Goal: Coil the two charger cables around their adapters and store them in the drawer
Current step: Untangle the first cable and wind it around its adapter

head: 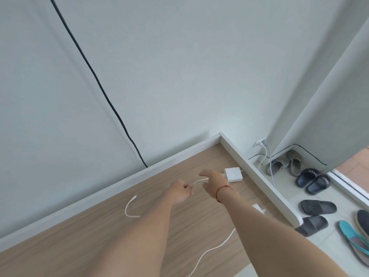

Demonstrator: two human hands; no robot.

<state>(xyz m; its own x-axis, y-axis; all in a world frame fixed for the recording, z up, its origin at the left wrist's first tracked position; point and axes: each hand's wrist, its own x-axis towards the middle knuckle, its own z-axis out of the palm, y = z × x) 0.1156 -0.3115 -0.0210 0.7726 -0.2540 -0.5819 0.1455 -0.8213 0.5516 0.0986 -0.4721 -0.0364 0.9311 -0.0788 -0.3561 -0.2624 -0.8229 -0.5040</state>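
The left hand (180, 189) pinches a white cable (200, 180) between curled fingers, above the desk (99, 226). The right hand (212, 179) is spread open over the same cable, just beside its adapter (233, 173), which lies near the desk's far corner. A second adapter (258, 209) peeks from under the right forearm, and the second cable (216, 246) trails toward the near edge. White print on the dark slides (308, 177) on the floor is too small to read.

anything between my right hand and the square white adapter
Nothing visible: the right hand is close beside the square white adapter; only its own cable runs back to the left hand.
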